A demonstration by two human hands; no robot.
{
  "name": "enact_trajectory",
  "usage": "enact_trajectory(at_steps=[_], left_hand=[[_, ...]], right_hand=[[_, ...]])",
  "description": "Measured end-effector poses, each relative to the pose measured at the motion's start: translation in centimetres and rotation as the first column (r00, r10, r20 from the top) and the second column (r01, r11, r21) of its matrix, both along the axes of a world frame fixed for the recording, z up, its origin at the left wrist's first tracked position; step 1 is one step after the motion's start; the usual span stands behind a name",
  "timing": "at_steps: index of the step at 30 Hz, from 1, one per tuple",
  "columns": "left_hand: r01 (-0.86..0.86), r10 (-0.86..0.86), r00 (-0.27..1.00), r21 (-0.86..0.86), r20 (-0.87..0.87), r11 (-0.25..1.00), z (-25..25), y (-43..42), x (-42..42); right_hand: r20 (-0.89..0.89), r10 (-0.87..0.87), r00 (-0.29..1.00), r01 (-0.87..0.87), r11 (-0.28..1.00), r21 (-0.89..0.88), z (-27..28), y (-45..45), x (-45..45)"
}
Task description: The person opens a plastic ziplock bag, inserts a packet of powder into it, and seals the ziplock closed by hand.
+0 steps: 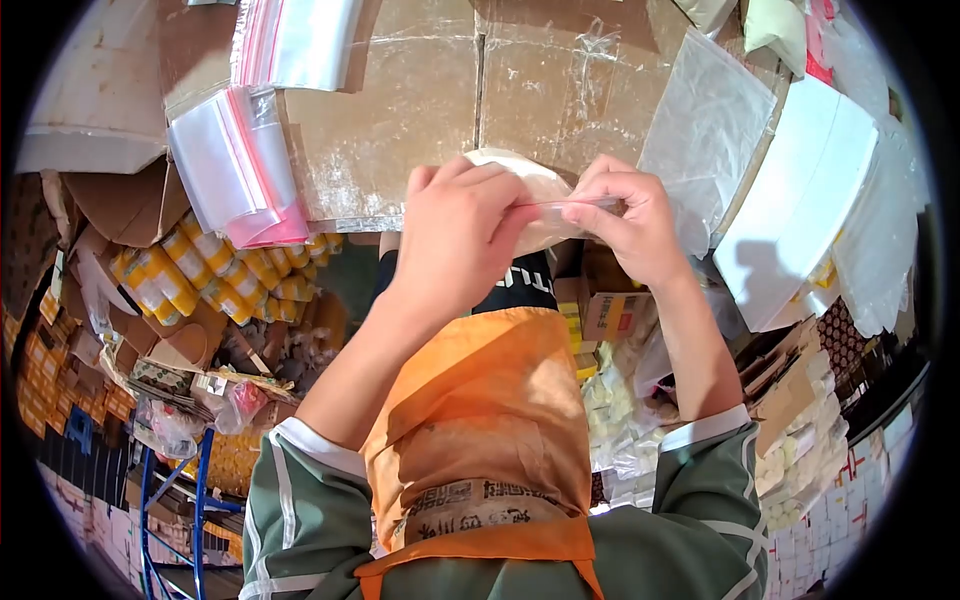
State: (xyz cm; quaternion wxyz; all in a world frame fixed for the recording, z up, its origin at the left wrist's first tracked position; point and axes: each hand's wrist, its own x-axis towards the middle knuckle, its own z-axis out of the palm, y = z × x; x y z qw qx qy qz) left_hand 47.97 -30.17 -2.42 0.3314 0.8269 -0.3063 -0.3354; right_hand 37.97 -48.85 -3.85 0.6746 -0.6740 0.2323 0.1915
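Observation:
A clear plastic bag [530,178] with pale, cream-white contents is held over the near edge of a cardboard-covered table [400,140]. My left hand [452,232] is closed on the left part of the bag's upper edge, thumb and fingers pressed together. At the other end, my right hand [632,220] pinches the same edge between thumb and forefinger. The edge is drawn out flat between the two hands. Part of the bag is hidden behind my fingers.
Zip bags with pink strips [232,165] lie at the table's left edge, with another stack [300,42] behind. A flat clear plastic bag [705,120] lies on the right, near a white board [800,200]. Yellow-wrapped packs [205,265] fill the space at lower left.

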Motion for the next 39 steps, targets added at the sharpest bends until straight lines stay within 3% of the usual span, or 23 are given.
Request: enact_trajectory(at_steps=[7, 9, 16, 18, 19, 20, 22, 24, 26, 28, 32, 34, 36, 39], left_hand=[[-0.042, 0.04, 0.998, 0.066, 0.041, 0.997, 1.0, 4.9, 2.0], [-0.074, 0.071, 0.997, 0.081, 0.043, 0.994, 1.2, 5.9, 2.3], [-0.163, 0.164, 0.986, 0.096, -0.002, 0.982, 1.5, 9.0, 3.2], [-0.384, 0.384, 0.923, 0.045, 0.012, 0.922, 1.4, 10.3, 3.7], [-0.443, 0.449, 0.892, 0.087, -0.054, 0.892, 1.8, 11.3, 4.5], [-0.4, 0.408, 0.912, 0.131, -0.043, 0.907, 2.1, 11.8, 4.5], [-0.15, 0.142, 0.987, -0.117, -0.077, 0.982, 0.3, 11.5, 3.0], [-0.103, 0.06, 0.967, -0.161, -0.249, 0.982, -1.0, 8.9, 1.5], [-0.306, 0.161, 0.887, -0.29, -0.434, 0.907, -3.4, 6.3, 1.3], [-0.299, 0.064, 0.866, -0.41, -0.496, 0.862, -6.0, 5.2, 1.7], [-0.452, 0.165, 0.816, -0.433, -0.554, 0.78, -6.8, 3.4, 0.7], [-0.611, 0.324, 0.7, -0.298, -0.637, 0.734, -6.4, 3.0, 0.6], [-0.576, 0.325, 0.755, -0.341, -0.569, 0.743, -6.8, 2.8, 0.7], [-0.623, 0.376, 0.718, -0.298, -0.586, 0.723, -6.1, 2.5, 0.7]], right_hand=[[-0.05, -0.047, 0.998, 0.052, 0.994, 0.098, -0.6, 0.0, -0.3], [0.039, -0.046, 0.998, 0.045, 0.998, 0.035, -0.7, -0.1, -0.4], [0.073, -0.099, 0.992, 0.092, 0.991, 0.097, -1.4, -0.3, -1.1], [-0.049, -0.242, 0.969, 0.246, 0.964, 0.105, -1.4, -1.2, -1.8], [-0.013, -0.24, 0.971, 0.239, 0.964, 0.113, -2.0, -1.8, -2.8], [-0.005, -0.243, 0.97, 0.243, 0.965, 0.101, -2.4, -1.7, -3.5], [-0.022, -0.311, 0.95, 0.301, 0.898, 0.322, -2.7, -1.1, -4.2], [0.055, -0.302, 0.952, 0.274, 0.917, 0.29, -2.5, 0.3, -3.7], [0.06, -0.344, 0.937, 0.323, 0.919, 0.224, -3.1, 0.8, -3.1], [0.097, -0.392, 0.915, 0.368, 0.908, 0.2, -3.0, 1.4, -2.4], [0.045, -0.529, 0.847, 0.525, 0.847, 0.084, -3.4, 2.3, -1.8], [0.15, -0.614, 0.775, 0.584, 0.786, 0.202, -4.1, 2.6, -1.5], [0.201, -0.626, 0.753, 0.576, 0.775, 0.259, -4.4, 2.9, -1.1], [0.171, -0.617, 0.768, 0.58, 0.783, 0.222, -4.1, 3.0, -0.7]])
